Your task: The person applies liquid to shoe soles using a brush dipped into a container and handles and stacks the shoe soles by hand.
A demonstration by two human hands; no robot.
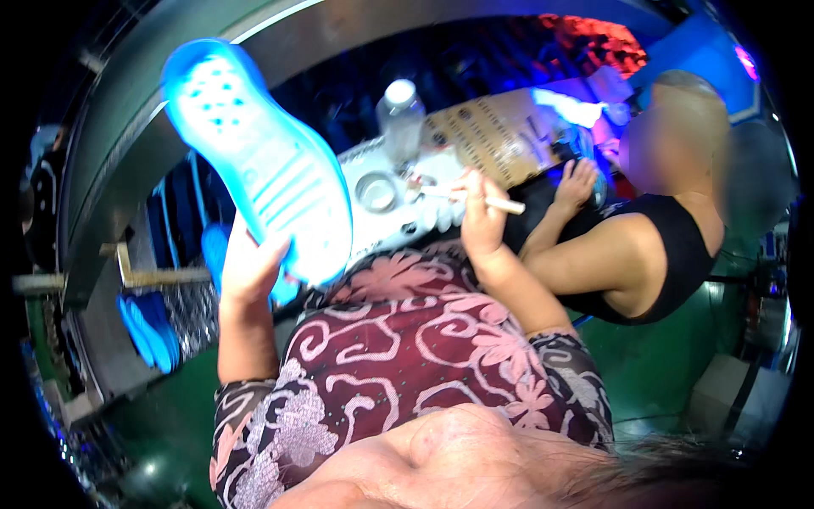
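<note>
My left hand grips a bright blue shoe sole near its lower end. The sole is held up and tilted, with holes at one end and ridges across its middle; glare washes out part of it. Between the fingers of my right hand is a brush with a pale handle. Its head points left, close to a small round dish on a white surface. Behind the dish stands a clear bottle with a white cap.
A printed cardboard sheet lies beyond my right hand. At the right sits a co-worker in a black top, a hand near the table. More blue soles lean at the lower left. A curved metal frame runs along the left.
</note>
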